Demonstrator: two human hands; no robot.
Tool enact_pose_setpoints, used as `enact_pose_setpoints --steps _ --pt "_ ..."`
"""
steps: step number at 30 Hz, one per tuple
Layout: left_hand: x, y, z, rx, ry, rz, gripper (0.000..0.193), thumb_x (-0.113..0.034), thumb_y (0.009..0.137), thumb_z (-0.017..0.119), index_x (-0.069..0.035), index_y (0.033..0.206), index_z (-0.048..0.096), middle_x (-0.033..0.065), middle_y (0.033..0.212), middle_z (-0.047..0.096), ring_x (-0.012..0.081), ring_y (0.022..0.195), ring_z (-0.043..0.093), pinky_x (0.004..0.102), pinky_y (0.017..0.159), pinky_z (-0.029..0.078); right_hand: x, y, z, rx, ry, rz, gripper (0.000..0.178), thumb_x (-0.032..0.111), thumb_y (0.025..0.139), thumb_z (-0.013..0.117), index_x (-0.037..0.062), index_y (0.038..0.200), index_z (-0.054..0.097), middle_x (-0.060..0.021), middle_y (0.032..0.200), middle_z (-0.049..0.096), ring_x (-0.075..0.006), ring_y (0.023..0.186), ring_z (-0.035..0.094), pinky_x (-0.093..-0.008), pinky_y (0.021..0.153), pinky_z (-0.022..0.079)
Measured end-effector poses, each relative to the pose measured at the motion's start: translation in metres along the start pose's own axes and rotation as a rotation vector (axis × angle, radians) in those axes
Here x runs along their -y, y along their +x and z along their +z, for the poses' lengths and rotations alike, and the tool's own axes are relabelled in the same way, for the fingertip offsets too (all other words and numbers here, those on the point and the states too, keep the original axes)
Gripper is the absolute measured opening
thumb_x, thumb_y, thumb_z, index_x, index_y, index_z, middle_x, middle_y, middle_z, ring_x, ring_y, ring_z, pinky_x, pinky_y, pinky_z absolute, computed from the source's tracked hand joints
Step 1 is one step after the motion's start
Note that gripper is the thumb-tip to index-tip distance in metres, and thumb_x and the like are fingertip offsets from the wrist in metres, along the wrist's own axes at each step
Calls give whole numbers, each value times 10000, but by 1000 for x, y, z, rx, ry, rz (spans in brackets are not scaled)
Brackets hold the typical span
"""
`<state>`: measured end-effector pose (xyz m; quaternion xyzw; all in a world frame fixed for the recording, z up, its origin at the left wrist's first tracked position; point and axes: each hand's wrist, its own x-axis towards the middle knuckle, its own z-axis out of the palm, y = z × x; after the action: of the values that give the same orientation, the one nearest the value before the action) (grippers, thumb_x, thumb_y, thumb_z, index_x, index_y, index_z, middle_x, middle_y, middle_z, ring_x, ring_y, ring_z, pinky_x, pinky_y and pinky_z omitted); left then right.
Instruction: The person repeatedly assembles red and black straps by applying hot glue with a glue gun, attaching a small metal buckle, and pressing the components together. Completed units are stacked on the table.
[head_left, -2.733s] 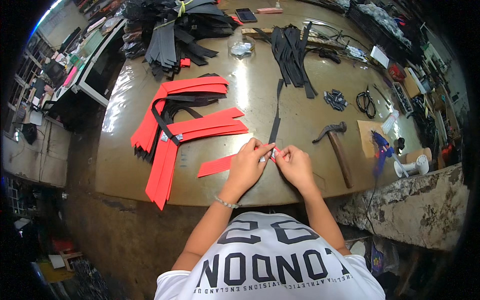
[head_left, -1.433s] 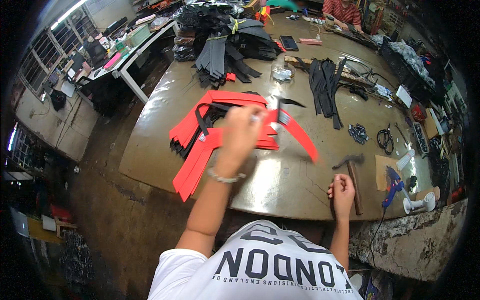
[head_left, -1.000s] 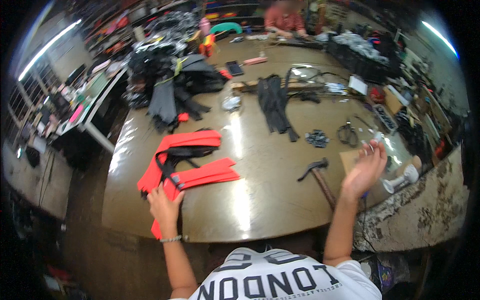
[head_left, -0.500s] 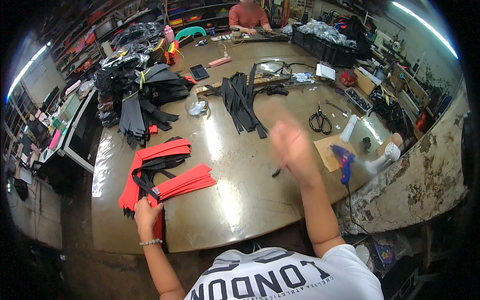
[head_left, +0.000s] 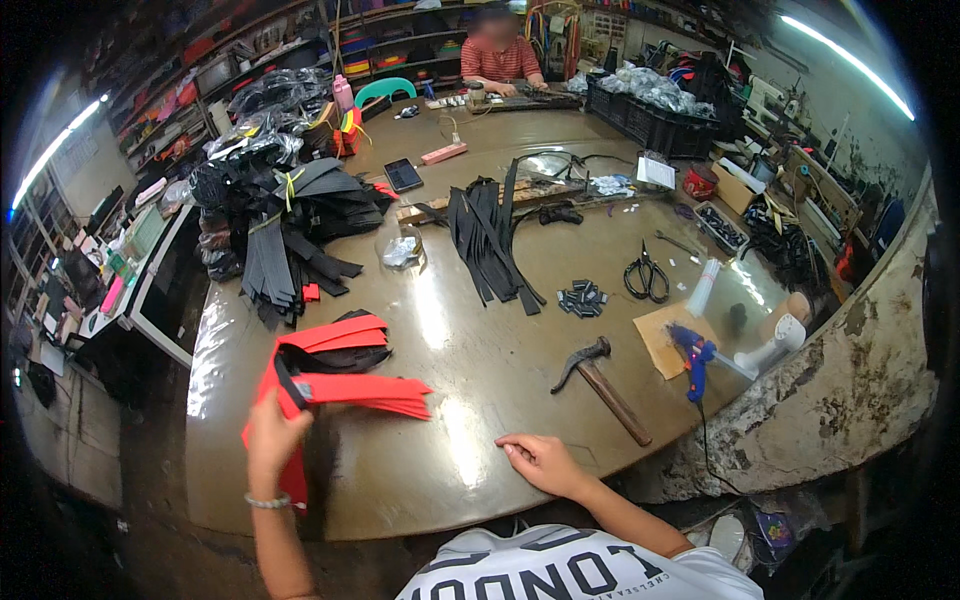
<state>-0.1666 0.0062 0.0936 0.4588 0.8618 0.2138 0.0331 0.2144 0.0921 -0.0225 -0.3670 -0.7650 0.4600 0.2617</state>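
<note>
On the left, my left hand (head_left: 276, 440) is closed around a folded bundle of red straps (head_left: 360, 392) near the table's front edge. Black strips (head_left: 340, 358) lie among the red ones, and a black band crosses the bundle above my fingers. My right hand (head_left: 545, 466) rests low over the table's front, holding nothing, its index finger stretched out to the left. A hammer (head_left: 612, 398) with a wooden handle lies just beyond it to the right. Farther back sits a small pile of black pieces (head_left: 581, 298), too small to name surely.
Black-handled scissors (head_left: 646, 278) and a blue glue gun (head_left: 694, 358) on brown card (head_left: 652, 340) lie at the right. Black straps (head_left: 484, 240) are spread mid-table; a larger heap (head_left: 320, 205) is at the back left. A person (head_left: 500, 60) sits at the far end.
My right hand, blurred over the middle right before, has drawn back toward the front edge, uncovering the hammer and black pieces. The red bundle's near end has shifted slightly in my left hand.
</note>
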Motion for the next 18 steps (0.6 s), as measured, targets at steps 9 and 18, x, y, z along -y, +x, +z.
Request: enact_pose_setpoints --steps 9,18 --pt "175 96 -106 -441 -111 -2 291 -124 846 634 12 1097 577 149 899 671 189 805 620 348 741 489 3 4 3 -31 -30 14 205 158 929 594 99 1102 687 -134 845 689 -226 606 613 -334 599 504" --pt "279 52 22 -48 76 -452 539 -401 771 762 44 1030 601 221 969 657 288 831 633 396 756 494 22 48 -44 255 -61 70 286 289 955 579 45 1064 680 -147 821 691 -228 678 648 -377 636 518"
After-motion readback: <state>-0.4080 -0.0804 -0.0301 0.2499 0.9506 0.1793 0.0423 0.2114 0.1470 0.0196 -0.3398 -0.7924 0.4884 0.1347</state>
